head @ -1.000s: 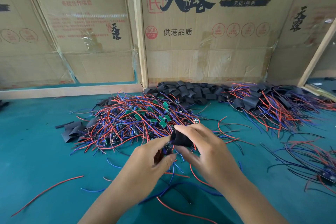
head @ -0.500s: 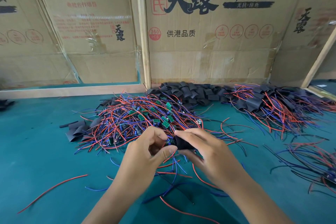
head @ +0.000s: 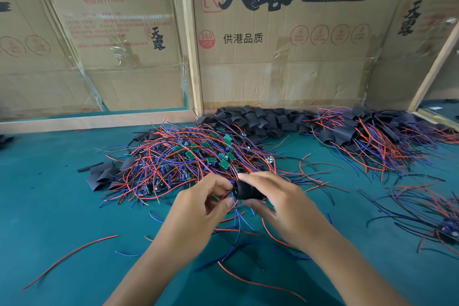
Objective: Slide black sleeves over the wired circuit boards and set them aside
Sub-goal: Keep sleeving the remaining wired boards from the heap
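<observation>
A teal worktop (head: 49, 206) fills the lower view, walled at the back by flattened cardboard boxes (head: 285, 57) printed with black and red Chinese characters and fixed between pale wooden posts (head: 191, 40). A big tangle of red and blue wires with small green boards (head: 188, 156) lies in the middle, with a heap of black sleeves (head: 255, 119) behind it against the cardboard. To the right sit sleeved boards (head: 367, 134) with trailing wires, and another wire bundle (head: 422, 209) lies nearer the right edge. Loose red wire (head: 72, 258) strays at lower left. Just in front of the tangle, the right hand (head: 280, 204) grips a black sleeve (head: 246, 190) between thumb and fingers, while the left hand (head: 198, 209) pinches wires at the sleeve's open end.
</observation>
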Tool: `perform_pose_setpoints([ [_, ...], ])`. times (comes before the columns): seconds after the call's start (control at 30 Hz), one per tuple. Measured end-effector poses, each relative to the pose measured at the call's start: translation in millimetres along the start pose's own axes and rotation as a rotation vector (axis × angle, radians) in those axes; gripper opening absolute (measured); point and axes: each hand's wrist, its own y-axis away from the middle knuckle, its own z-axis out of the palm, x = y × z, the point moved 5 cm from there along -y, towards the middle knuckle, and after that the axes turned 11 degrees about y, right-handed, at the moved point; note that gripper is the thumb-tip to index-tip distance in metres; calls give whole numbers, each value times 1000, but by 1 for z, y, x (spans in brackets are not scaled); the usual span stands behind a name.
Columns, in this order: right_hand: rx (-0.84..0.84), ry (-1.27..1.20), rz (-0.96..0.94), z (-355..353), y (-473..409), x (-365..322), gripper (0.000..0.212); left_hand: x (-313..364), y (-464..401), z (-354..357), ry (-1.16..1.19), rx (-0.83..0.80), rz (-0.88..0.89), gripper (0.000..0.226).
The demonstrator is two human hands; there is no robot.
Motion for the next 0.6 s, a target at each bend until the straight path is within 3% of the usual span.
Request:
perform_pose_setpoints([
  [0.3,-10,-9,26,3,1,-1,44,13,2,-2,-60,15,75,17],
  [0.6,-39,-35,29,6,2,-2,44,18,2,-1,-116,-3,107,19],
])
